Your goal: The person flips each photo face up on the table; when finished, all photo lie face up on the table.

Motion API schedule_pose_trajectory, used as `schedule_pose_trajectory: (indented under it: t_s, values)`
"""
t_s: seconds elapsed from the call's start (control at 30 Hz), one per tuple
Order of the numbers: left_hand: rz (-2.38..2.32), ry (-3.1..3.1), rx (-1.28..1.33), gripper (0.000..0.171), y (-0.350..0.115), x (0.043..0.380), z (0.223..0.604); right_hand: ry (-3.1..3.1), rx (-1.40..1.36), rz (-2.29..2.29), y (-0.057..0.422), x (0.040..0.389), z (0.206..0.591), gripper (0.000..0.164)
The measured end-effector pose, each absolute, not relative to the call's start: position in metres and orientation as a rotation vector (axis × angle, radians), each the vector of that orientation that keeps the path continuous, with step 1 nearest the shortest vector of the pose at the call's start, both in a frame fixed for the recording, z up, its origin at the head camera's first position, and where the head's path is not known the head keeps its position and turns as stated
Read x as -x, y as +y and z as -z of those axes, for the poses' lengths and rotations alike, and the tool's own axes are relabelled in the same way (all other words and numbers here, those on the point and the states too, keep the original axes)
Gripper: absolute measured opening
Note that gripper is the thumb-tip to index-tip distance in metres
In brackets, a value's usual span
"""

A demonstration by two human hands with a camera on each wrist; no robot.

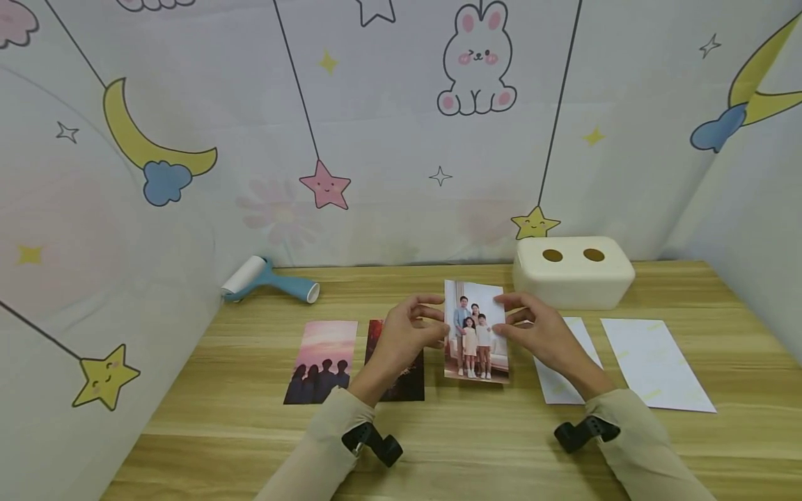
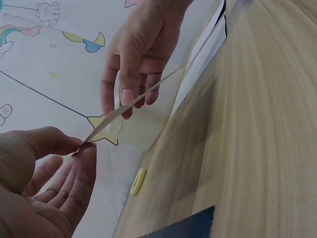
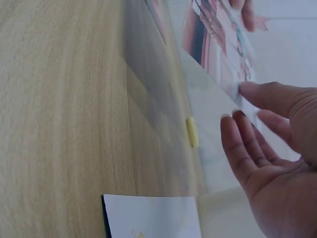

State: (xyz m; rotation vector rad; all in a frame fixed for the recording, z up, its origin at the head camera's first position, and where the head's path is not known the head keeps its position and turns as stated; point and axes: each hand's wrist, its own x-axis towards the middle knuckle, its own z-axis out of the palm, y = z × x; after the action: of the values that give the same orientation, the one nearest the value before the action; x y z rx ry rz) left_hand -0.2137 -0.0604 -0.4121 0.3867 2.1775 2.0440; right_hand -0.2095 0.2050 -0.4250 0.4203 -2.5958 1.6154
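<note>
A family photo print (image 1: 476, 337) is held up off the table between both hands. My left hand (image 1: 407, 327) pinches its left edge between thumb and fingers. At the opposite edge, my right hand (image 1: 540, 328) pinches the print, thumb on the picture side. In the left wrist view the print (image 2: 114, 115) appears nearly edge-on and slightly bent. On the table to the left lie a pink sunset photo (image 1: 322, 362) with silhouettes and a dark red photo (image 1: 407, 379), the latter partly covered by my left hand. Two white sheets (image 1: 658, 365) lie on the right, one partly under my right arm.
A blue-handled lint roller (image 1: 269, 280) lies at the back left. The white box (image 1: 573, 275) with two round holes stands at the back right. A small yellow ring (image 2: 138, 181) rests on the table, hidden in the head view. A patterned cloth wall encloses the table.
</note>
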Motion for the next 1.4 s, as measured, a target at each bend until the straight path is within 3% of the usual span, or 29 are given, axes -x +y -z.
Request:
schedule_pose_trajectory:
  t_s: [0.67, 1.4]
  values:
    - [-1.780, 2.380, -0.387, 0.033, -0.062, 0.220, 0.426, -2.663, -0.401, -1.515, 0.206, 0.211, 0.429, 0.041]
    - [-1.706, 2.387, -0.440, 0.034, -0.065, 0.223, 0.444, -2.793, -0.428, -1.443, 0.201, 0.214, 0.440, 0.048]
